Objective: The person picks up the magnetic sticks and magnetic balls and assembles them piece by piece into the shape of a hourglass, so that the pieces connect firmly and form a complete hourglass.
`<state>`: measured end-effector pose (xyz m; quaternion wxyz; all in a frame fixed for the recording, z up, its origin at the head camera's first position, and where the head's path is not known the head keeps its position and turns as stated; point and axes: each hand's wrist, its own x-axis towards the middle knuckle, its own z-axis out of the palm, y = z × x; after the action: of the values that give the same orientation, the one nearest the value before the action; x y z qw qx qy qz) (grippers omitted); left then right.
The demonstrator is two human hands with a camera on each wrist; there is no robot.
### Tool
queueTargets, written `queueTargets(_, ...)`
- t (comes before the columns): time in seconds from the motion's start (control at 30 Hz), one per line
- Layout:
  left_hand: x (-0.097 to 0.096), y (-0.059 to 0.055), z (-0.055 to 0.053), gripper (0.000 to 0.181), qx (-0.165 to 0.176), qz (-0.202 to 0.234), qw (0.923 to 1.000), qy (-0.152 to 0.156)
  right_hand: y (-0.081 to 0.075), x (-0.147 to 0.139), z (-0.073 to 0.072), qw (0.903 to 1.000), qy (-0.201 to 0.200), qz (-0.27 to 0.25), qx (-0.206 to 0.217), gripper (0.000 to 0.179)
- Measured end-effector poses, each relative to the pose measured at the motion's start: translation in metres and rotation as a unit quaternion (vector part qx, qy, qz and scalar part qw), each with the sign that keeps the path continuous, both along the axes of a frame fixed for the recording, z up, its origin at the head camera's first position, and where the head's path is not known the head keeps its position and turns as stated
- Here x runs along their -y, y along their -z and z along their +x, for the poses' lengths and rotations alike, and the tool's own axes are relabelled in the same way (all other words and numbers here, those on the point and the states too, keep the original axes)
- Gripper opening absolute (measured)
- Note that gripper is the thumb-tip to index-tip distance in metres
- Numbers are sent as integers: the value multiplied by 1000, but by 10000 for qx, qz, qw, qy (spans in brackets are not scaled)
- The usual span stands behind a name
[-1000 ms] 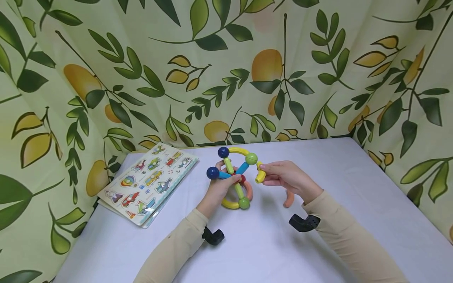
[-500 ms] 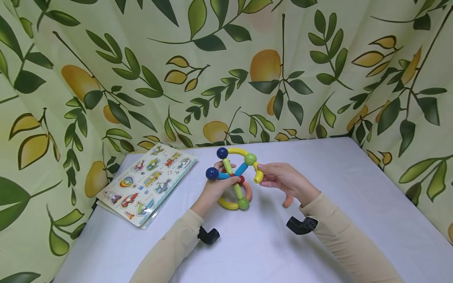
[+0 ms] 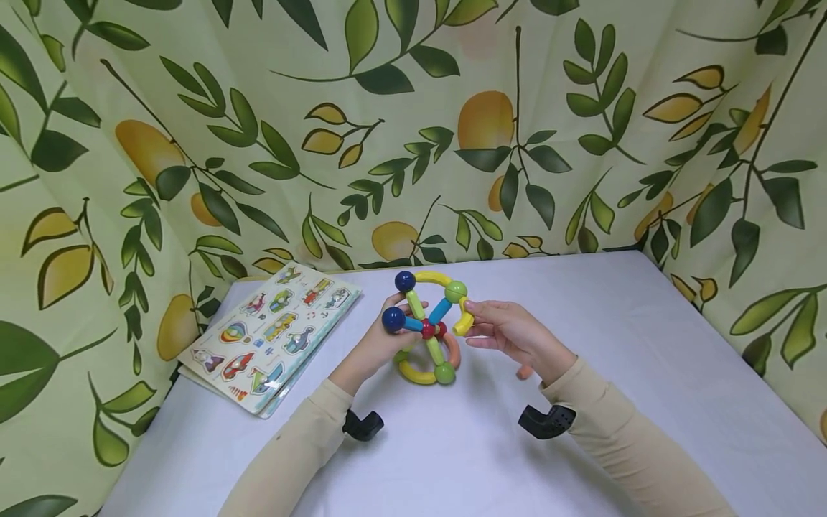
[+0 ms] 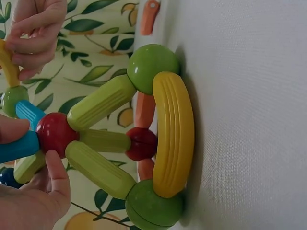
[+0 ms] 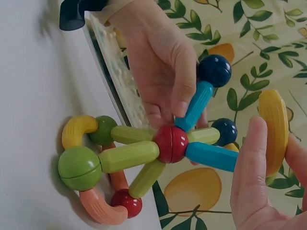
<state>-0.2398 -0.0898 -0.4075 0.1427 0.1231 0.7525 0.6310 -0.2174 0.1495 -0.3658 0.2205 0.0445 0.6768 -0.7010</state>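
Observation:
A ball-and-rod model of toy building pieces stands on the table, with a red ball (image 5: 172, 144) at its middle. My left hand (image 3: 377, 346) grips it there, thumb on a blue rod (image 5: 194, 105). Light green rods (image 5: 129, 157) run down to a base ring of green and red balls, coral curved rods and a yellow curved rod (image 4: 173, 135). My right hand (image 3: 517, 334) pinches another yellow curved rod (image 3: 464, 319), whose upper end touches the upper green ball (image 3: 456, 291). Dark blue balls (image 3: 393, 319) tip the left side.
A loose coral curved rod (image 3: 525, 372) lies on the white table (image 3: 620, 323), partly behind my right hand. Picture boards (image 3: 271, 334) lie stacked at the left. A leaf-patterned curtain (image 3: 413, 143) stands around the back and sides.
My right hand has moved left, bringing the yellow curved rod from apart to touching the upper green ball. My left hand has shifted slightly, and the model has turned a little.

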Motion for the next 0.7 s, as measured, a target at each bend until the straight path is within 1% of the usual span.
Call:
queueTargets(0.17, 1, 1, 0, 80, -87, -19, 10000, -15, 1, 5, 1, 9998, 9, -177, 68, 43)
queueTargets(0.3, 0, 0, 1, 81, -114, -97, 9998, -114, 1, 8, 2, 9995, 69, -284, 90, 44)
queueTargets(0.5, -1, 1, 2, 81, -161, -195, 9994, -247, 0, 15, 5, 9993, -3, -379, 26, 48)
queueTargets(0.7, -2, 1, 4, 80, -175, -158, 9993, -279, -1, 20, 7, 9987, -45, -504, -77, 43)
